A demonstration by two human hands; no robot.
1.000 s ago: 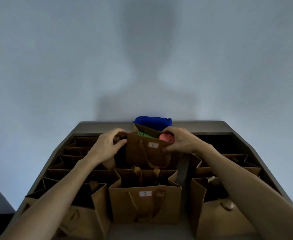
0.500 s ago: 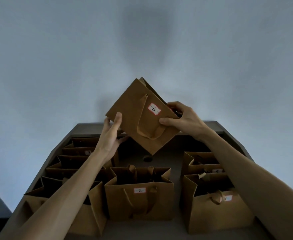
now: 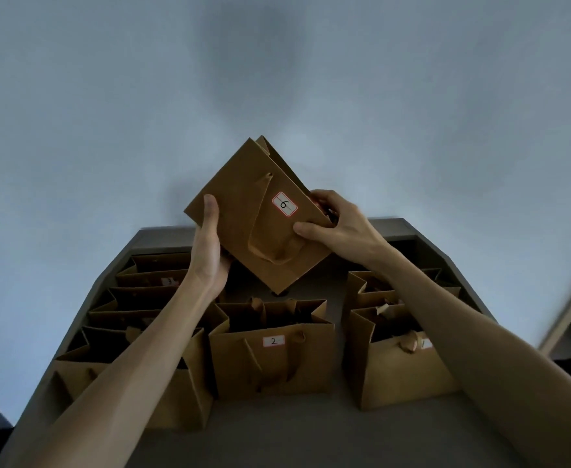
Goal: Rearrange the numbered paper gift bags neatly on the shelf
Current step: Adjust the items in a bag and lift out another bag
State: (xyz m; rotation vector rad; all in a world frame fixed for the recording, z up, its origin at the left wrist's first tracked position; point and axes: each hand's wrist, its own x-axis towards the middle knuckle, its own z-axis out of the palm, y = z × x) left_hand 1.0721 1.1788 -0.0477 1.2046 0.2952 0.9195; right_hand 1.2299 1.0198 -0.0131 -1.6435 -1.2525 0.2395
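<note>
Head view: bag 6 [image 3: 243,224] has come up off the shelf [image 3: 311,440] — tilted between both grips, left hand [image 3: 210,255] cupping its edge, right hand [image 3: 338,224] pinching the rim — freeing its slot behind bag 2 [image 3: 272,359].

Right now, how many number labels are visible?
4: the 6 on the held bag, the 2 on the centre bag, one half behind the right forearm, one dim at back left. More may be hidden.

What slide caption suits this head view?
Both hands, left and right, hold bag 6 tilted above the shelf.
</note>
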